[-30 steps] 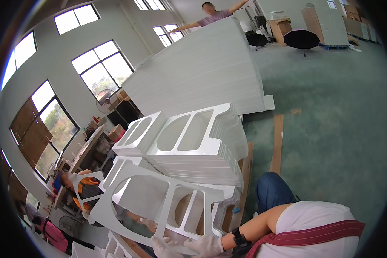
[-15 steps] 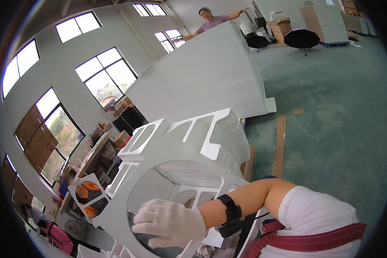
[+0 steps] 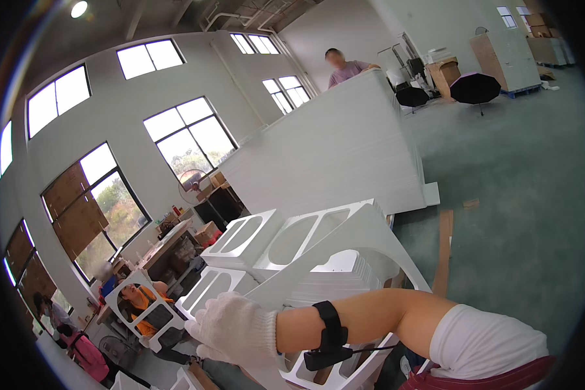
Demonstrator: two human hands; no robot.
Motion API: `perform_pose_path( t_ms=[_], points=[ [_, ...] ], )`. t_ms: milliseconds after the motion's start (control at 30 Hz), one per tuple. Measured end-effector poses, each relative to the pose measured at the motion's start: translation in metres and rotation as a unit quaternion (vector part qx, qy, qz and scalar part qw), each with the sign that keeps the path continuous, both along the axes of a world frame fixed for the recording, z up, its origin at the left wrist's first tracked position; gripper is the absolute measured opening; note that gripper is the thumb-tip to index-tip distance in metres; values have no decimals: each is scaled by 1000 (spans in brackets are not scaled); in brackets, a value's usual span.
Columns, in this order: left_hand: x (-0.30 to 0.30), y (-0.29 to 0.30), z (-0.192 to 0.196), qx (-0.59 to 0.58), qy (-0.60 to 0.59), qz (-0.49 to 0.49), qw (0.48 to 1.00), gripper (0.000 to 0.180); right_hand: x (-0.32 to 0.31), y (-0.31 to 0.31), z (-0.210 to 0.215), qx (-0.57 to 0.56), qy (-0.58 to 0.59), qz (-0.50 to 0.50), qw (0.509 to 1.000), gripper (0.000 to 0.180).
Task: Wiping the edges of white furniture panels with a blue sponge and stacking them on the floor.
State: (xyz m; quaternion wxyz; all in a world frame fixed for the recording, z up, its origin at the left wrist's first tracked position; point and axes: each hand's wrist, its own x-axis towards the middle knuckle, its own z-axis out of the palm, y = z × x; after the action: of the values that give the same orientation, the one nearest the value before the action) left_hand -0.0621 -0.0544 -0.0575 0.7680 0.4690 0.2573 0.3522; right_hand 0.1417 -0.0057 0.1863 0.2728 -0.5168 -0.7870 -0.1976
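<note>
My right hand (image 3: 237, 328), in a white knitted glove, reaches in from the right with its fingers curled at the left part of a white panel (image 3: 292, 286). This panel is tilted and has a large rounded cutout. Its fingertips are partly hidden behind the glove. A black strap with a small device (image 3: 331, 331) and a cable sits on the right forearm. Under and beyond the panel lie stacks of white panels with oval and slotted openings (image 3: 344, 266). My left hand does not show.
Beyond stands a tall stack of white sheets (image 3: 325, 156), with a person (image 3: 348, 68) behind it. A person in orange (image 3: 149, 302) is at the left, partly behind a white frame. Another wears pink (image 3: 88, 354). A cardboard strip (image 3: 443, 253) lies on the green floor; a black umbrella (image 3: 474, 88) stands farther back.
The cutout panel has tipped to a steeper angle, and my right hand has gone from spread fingers over its opening to curled at its left part. The view has shifted; the far person's arms are lower.
</note>
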Motion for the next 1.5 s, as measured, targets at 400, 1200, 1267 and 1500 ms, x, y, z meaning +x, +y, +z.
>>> perform_pose_path(
  t_ms=[400,1200,1267,1500],
  points=[
    [-2,-3,1,-23,-8,-11,1000,40,94,-6,-32,52,56,-102,992,59],
    [5,-3,19,-43,-5,-25,999,38,263,-96,-122,155,510,-242,811,51],
    [5,-3,19,-45,-6,-27,999,38,255,-104,-136,156,525,-229,805,52],
    [6,-2,22,-49,-2,-32,998,37,213,-131,-193,4,668,-253,700,52]
  ],
)
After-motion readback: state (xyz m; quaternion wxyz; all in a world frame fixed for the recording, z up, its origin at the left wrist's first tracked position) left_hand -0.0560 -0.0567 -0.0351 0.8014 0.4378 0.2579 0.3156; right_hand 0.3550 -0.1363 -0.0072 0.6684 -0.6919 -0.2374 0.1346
